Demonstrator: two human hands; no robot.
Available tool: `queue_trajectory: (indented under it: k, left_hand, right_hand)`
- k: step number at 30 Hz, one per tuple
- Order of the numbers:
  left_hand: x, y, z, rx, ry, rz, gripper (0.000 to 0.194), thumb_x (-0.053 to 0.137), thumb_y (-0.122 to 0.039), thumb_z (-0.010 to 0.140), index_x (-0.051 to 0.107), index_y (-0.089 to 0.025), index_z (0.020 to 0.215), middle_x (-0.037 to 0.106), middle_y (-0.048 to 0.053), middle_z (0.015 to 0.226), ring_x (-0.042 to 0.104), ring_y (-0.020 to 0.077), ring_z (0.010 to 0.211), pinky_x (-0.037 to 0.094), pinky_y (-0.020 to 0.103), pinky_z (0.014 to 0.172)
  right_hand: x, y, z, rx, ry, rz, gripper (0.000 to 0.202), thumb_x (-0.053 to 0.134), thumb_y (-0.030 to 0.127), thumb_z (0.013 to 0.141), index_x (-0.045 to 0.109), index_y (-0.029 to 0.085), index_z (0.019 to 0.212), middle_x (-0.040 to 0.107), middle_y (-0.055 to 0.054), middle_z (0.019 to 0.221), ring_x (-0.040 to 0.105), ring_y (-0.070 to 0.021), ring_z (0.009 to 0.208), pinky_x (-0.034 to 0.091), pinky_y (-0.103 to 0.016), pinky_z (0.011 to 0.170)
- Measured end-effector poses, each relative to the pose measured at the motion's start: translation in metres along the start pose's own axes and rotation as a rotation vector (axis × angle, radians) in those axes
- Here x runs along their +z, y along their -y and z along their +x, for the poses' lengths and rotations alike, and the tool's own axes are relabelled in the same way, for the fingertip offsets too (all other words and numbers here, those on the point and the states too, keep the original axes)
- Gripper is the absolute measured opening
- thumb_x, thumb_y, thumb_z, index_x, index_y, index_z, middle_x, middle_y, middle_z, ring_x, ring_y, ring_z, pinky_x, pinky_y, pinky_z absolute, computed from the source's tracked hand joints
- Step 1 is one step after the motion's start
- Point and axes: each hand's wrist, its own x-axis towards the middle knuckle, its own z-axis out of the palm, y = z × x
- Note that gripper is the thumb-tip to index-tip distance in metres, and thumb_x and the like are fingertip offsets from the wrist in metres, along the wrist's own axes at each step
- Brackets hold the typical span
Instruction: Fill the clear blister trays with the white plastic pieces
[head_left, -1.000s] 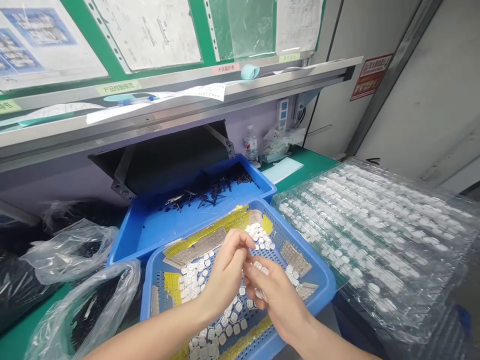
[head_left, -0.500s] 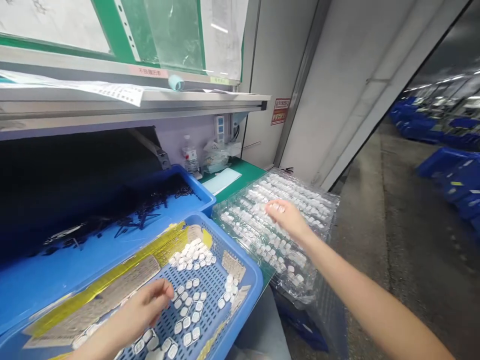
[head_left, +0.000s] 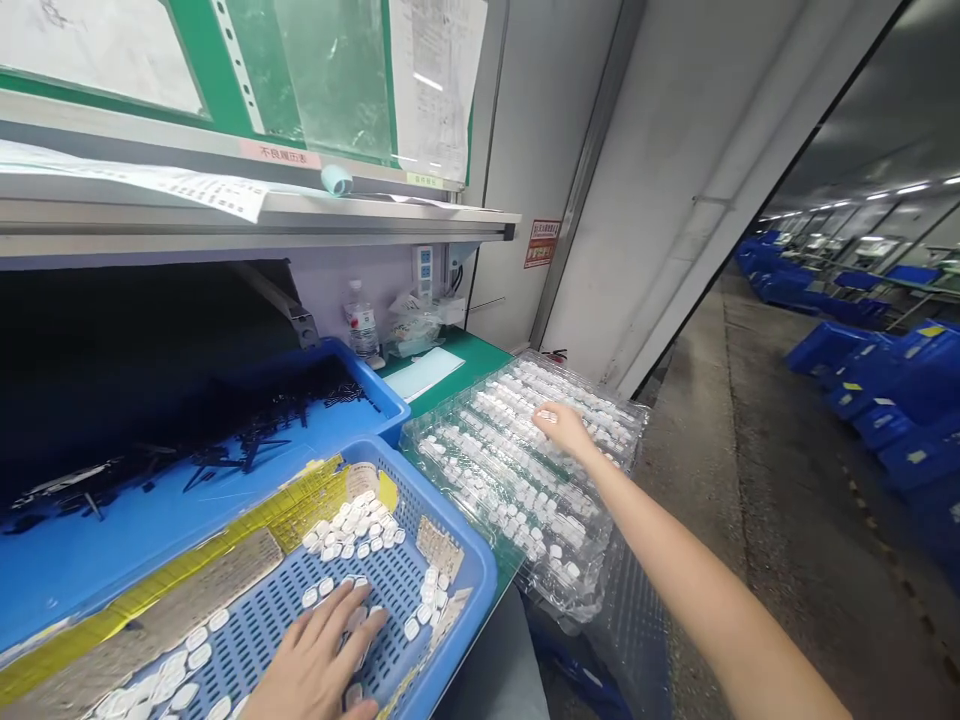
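Observation:
My left hand [head_left: 319,650] lies low over the blue perforated basket [head_left: 469,520], fingers spread and palm down. Its fingertips touch or cover some small white rounded-square pieces, and part of these is hidden beneath it. More white pieces [head_left: 356,525] are heaped at the basket's far end, with others along its near side. Over a clear plastic tray [head_left: 592,580], my right hand [head_left: 566,430] is pinched around what look like small white pieces. Rows of similar white pieces [head_left: 480,485] fill much of that tray.
A larger blue bin [head_left: 255,510] with thin black parts [head_left: 247,440] stands behind the basket. On the green bench top [head_left: 476,350] are a pale blue sheet [head_left: 424,375], a plastic bottle [head_left: 361,325] and a plastic bag [head_left: 412,325]. A shelf [head_left: 390,212] overhangs the bench.
My left hand has gone from half-curled above the basket to spread flat over the white pieces, farther right. My right hand stays pinched above the tray. The view has shifted slightly right.

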Motion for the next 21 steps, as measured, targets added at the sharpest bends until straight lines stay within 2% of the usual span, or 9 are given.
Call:
queue_trajectory:
  k: [2, 5, 10, 13, 16, 19, 21]
  left_hand:
    - [0.005, -0.009, 0.005, 0.03, -0.072, 0.123, 0.045, 0.033, -0.051, 0.077, 0.04, -0.035, 0.118, 0.036, 0.003, 0.129, 0.029, 0.0319, 0.118, 0.025, 0.053, 0.092]
    - [0.013, -0.014, 0.013, 0.044, -0.107, 0.189, 0.047, 0.031, -0.052, 0.078, 0.031, -0.036, 0.122, 0.029, 0.001, 0.133, 0.023, 0.0304, 0.121, 0.017, 0.055, 0.094]
    - [0.016, -0.003, 0.026, 0.054, -0.115, 0.172, 0.047, 0.03, -0.048, 0.08, 0.022, -0.038, 0.125, 0.023, 0.001, 0.135, 0.021, 0.0309, 0.121, 0.014, 0.057, 0.094]
    - [0.01, 0.013, 0.04, 0.081, -0.06, 0.134, 0.046, 0.028, -0.046, 0.081, 0.025, -0.034, 0.126, 0.024, 0.006, 0.135, 0.02, 0.0306, 0.122, 0.016, 0.056, 0.094]
    - [0.004, 0.028, 0.059, 0.033, -0.071, 0.111, 0.046, 0.028, -0.046, 0.081, 0.035, -0.027, 0.122, 0.025, 0.013, 0.133, 0.019, 0.032, 0.121, 0.02, 0.052, 0.093]
    - [-0.001, 0.034, 0.075, 0.029, -0.103, 0.102, 0.046, 0.03, -0.047, 0.079, 0.042, -0.022, 0.115, 0.029, 0.017, 0.129, 0.024, 0.0325, 0.119, 0.026, 0.048, 0.089]
    - [-0.004, 0.034, 0.082, 0.033, -0.11, 0.099, 0.045, 0.031, -0.049, 0.078, 0.046, -0.02, 0.109, 0.038, 0.016, 0.12, 0.031, 0.032, 0.112, 0.031, 0.046, 0.083]
  right_hand:
    - [0.014, 0.015, 0.011, -0.068, 0.01, -0.02, 0.023, 0.044, 0.03, 0.08, 0.053, 0.014, 0.093, 0.054, -0.005, 0.099, 0.051, -0.016, 0.088, 0.042, -0.036, 0.076]
    - [0.03, 0.034, 0.025, -0.155, 0.065, -0.055, 0.023, 0.045, 0.029, 0.08, 0.052, 0.015, 0.096, 0.052, -0.006, 0.103, 0.049, -0.0172, 0.093, 0.041, -0.038, 0.079]
    - [0.031, 0.037, 0.024, -0.26, 0.185, -0.088, 0.023, 0.048, 0.026, 0.078, 0.052, 0.015, 0.099, 0.051, -0.007, 0.105, 0.049, -0.0174, 0.094, 0.039, -0.039, 0.081]
    - [0.021, 0.028, 0.012, -0.291, 0.209, -0.069, 0.021, 0.051, 0.018, 0.075, 0.054, 0.014, 0.096, 0.051, -0.009, 0.104, 0.047, -0.0194, 0.097, 0.036, -0.04, 0.084]
    - [0.008, 0.026, -0.007, -0.297, 0.194, -0.012, 0.021, 0.048, 0.012, 0.073, 0.056, 0.014, 0.092, 0.052, -0.011, 0.101, 0.048, -0.0218, 0.096, 0.035, -0.038, 0.084]
    - [-0.003, 0.044, -0.038, -0.287, 0.165, 0.074, 0.022, 0.041, 0.019, 0.077, 0.055, 0.016, 0.094, 0.053, -0.01, 0.101, 0.05, -0.0201, 0.093, 0.04, -0.034, 0.078]
    - [-0.006, 0.065, -0.066, -0.277, 0.195, 0.166, 0.023, 0.038, 0.027, 0.08, 0.054, 0.018, 0.094, 0.055, -0.006, 0.097, 0.052, -0.0169, 0.088, 0.043, -0.031, 0.073]
